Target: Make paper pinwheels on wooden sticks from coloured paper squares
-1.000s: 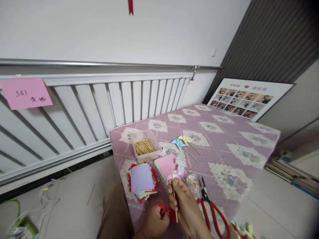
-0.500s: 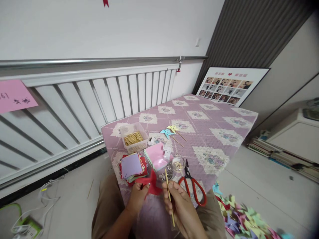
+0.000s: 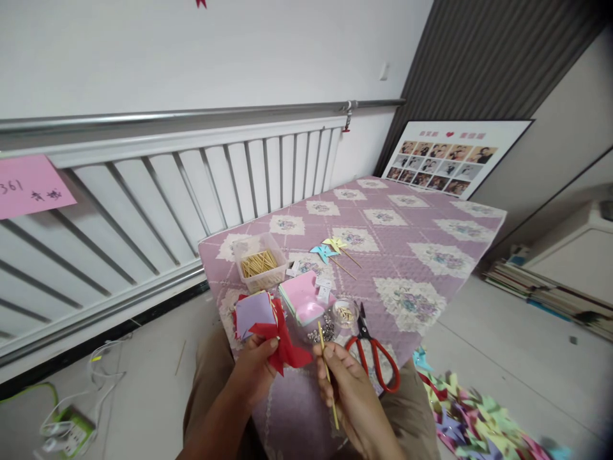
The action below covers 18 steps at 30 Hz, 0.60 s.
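Pink note (image 3: 34, 186) on radiator (image 3: 172, 191) reads "361"; adjoining handwritten characters unclear. Photo board (image 3: 447, 160) bears red heart (image 3: 449, 134); lettering illegible.

Red pinwheel (image 3: 288, 351): partly covered by the left hand (image 3: 256, 370) gripping it; it hides a corner of the lilac-topped paper stack (image 3: 253, 309). Pink note (image 3: 33, 185): cut by the left edge. Red ribbon (image 3: 201, 2): only its tip visible below the top edge. Pinwheel heap (image 3: 472, 415): cut at the bottom (blurred toward the right). Photo board (image 3: 447, 158) lettering: illegible.
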### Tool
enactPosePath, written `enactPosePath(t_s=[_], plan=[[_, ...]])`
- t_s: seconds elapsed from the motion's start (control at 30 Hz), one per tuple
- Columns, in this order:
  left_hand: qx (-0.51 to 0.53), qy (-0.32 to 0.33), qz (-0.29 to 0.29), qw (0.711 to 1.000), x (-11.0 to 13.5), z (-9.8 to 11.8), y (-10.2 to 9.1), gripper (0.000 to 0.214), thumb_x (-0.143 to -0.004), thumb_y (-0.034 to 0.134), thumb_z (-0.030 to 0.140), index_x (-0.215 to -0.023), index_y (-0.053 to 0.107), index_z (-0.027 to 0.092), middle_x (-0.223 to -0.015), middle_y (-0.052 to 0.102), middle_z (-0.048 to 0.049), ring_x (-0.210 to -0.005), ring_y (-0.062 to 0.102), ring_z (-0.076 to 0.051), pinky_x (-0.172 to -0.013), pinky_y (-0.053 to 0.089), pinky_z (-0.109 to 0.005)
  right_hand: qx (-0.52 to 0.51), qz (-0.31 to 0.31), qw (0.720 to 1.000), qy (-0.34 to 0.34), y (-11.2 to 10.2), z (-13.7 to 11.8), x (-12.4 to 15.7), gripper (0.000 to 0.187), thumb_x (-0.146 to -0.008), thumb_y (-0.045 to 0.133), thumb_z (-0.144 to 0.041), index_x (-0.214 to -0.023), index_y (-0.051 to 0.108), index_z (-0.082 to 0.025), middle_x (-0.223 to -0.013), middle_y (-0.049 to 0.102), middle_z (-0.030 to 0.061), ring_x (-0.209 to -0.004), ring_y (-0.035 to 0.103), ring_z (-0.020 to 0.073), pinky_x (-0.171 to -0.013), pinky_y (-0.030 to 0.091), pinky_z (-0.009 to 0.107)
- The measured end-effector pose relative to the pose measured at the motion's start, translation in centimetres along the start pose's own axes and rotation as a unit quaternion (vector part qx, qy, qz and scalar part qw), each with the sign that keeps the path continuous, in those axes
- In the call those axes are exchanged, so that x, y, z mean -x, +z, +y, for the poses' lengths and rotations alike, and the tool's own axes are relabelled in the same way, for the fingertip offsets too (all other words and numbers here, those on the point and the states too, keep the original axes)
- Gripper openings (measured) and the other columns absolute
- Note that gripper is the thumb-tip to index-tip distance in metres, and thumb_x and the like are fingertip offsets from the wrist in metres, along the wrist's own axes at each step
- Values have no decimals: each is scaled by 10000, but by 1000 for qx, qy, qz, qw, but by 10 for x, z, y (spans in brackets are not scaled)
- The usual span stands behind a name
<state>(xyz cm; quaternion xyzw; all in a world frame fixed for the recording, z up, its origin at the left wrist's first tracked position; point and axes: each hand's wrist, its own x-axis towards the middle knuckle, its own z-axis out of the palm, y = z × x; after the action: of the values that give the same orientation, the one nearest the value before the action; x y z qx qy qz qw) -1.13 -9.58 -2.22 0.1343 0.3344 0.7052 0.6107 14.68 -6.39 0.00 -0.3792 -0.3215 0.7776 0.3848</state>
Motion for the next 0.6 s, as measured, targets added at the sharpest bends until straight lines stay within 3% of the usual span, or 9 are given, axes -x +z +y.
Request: enactPosePath(t_s=[0.2, 0.4, 0.6], plan=[[10, -21, -104, 994, 5, 1, 3, 191, -645, 797, 244, -792, 709, 160, -716, 673, -12, -672, 616, -126, -597, 449, -219, 62, -14, 998, -26, 1, 4, 3, 382, -753, 715, -517, -893, 609, -179, -532, 555, -78, -370, 372, 24, -367, 293, 127], [-6, -23, -145, 989, 8, 4, 3, 145, -691, 771, 241, -790, 709, 154, -810, 646, -29, -797, 608, -149, -725, 456, -260, 96, -30, 995, -20, 8, 5, 8, 379, -763, 687, -544, -809, 580, -183, -524, 535, -82, -377, 346, 27, -371, 274, 134], [-10, -16, -194, 981, 9, 5, 6, 114, -725, 747, 255, -784, 698, 170, -849, 638, -33, -771, 604, -147, -751, 463, -293, 139, -46, 989, -24, 10, 5, 11, 400, -765, 666, -570, -738, 569, -182, -538, 490, -83, -406, 352, 42, -385, 286, 152]])
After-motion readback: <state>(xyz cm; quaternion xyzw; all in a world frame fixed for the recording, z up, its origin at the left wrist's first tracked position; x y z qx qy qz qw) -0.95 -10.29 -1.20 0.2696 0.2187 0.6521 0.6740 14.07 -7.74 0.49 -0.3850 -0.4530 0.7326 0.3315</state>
